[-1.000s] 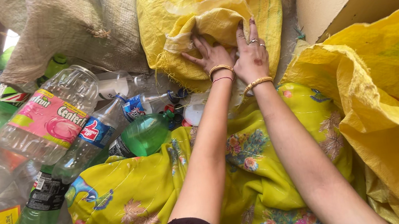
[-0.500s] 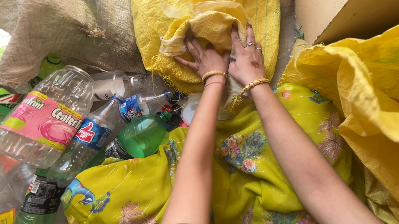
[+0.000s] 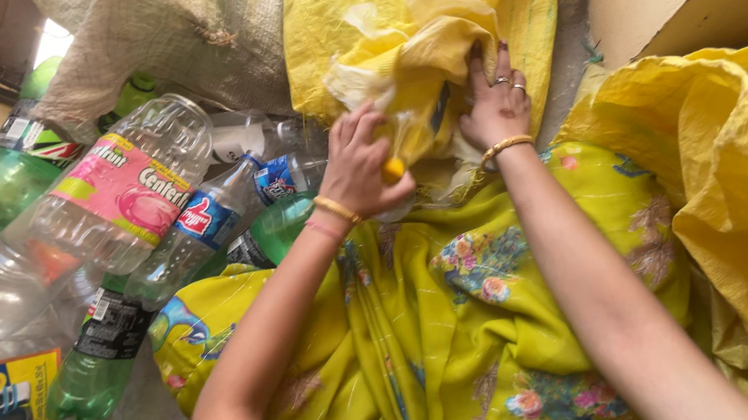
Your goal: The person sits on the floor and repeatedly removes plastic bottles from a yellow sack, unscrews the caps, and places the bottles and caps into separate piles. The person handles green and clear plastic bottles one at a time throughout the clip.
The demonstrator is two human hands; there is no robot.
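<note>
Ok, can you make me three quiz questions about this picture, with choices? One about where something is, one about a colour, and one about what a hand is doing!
1. Where is the big clear bottle with the pink label?
A. On the person's left side
B. Inside the yellow sack
C. On the person's lap

2. What colour is the small cap by the left hand?
A. Blue
B. Yellow
C. Red

3. What is the right hand doing?
A. Holding a bottle
B. Resting on the floor
C. Gripping the edge of the yellow sack

Answers: 1 A, it lies in the bottle pile left of both arms. 2 B, the yellow cap peeks out under the left fingers. 3 C, its fingers press into the folded sack cloth.
</note>
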